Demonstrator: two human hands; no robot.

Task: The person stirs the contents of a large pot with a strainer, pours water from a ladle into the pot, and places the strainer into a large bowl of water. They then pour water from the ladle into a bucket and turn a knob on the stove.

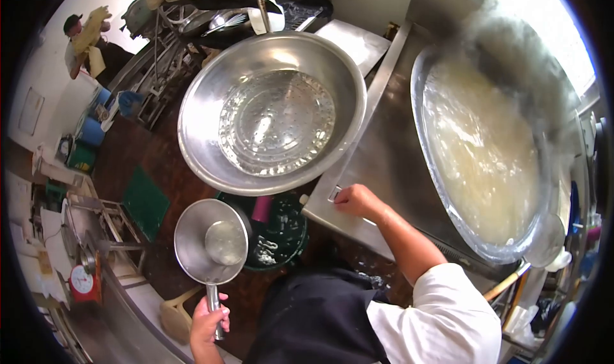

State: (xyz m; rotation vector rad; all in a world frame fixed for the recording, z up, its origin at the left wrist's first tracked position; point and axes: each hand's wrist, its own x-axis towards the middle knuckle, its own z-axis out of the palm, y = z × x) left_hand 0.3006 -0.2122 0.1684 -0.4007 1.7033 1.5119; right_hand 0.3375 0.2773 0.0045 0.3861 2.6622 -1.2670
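My left hand [208,320] is wrapped round the handle of a metal dipper [185,236]. The dipper is held out over the floor at lower left, its round bowl facing up, with what looks like a little liquid at the bottom. My right hand [359,201] is closed at the near edge of the steel cooker top [384,153]; a small metal fitting [335,193] shows at its fingertips, and what lies inside them is hidden. Beyond both hands is a large metal basin [198,127] with clear liquid in its dimpled bottom.
A large oval pot [441,191] of steaming, cloudy liquid is set into the cooker at right. Below the basin stands a dark green tub [291,236]. At left are a red scale [83,282] and a green mat [144,203]. Another person [96,44] stands far left, holding cloth.
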